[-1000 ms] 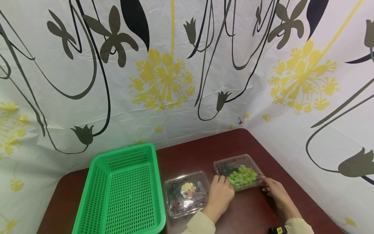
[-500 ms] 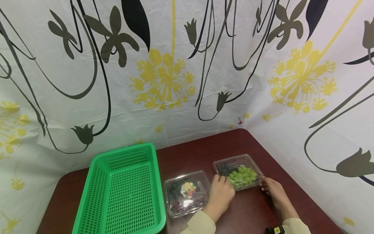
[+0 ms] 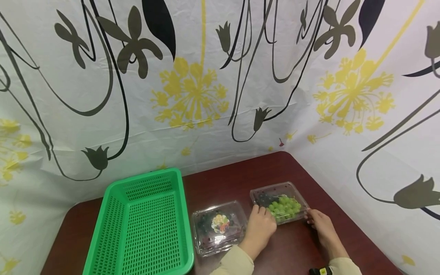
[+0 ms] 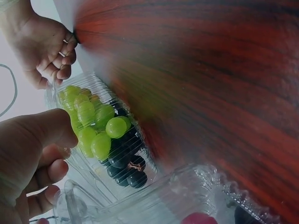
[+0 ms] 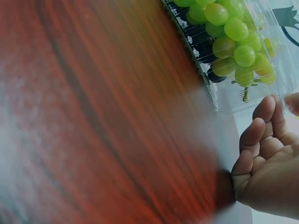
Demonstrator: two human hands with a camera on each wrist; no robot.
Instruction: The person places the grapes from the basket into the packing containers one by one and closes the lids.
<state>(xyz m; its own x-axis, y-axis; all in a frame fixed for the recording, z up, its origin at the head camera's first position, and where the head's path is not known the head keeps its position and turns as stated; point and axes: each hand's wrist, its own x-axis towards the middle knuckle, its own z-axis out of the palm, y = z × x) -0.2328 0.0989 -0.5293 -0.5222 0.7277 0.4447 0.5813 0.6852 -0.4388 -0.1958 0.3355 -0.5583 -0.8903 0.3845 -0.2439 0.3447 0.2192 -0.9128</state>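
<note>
A clear plastic clamshell box (image 3: 275, 187) stands on the table at the right, holding green grapes (image 3: 284, 208) and dark grapes (image 3: 264, 199). At its near left corner my left hand (image 3: 259, 229) pinches the edge, thumb above and fingers curled below, as the left wrist view shows. My right hand (image 3: 324, 228) pinches the near right corner between thumb and fingertips. In the right wrist view, the other fingers of the right hand (image 5: 268, 163) curl beside the box, close to the tabletop. A second clear box (image 3: 203, 217) with a round fruit sticker (image 3: 220, 224) lies left of my left hand.
A large green plastic basket (image 3: 187, 229) with slotted walls stands at the left, close to the second box. The dark red table (image 3: 220, 187) has rounded far corners. A patterned white cloth (image 3: 192, 152) hangs behind it and along the right side.
My right hand has shifted slightly left along the box's near right corner. The left hand and both boxes hold their places.
</note>
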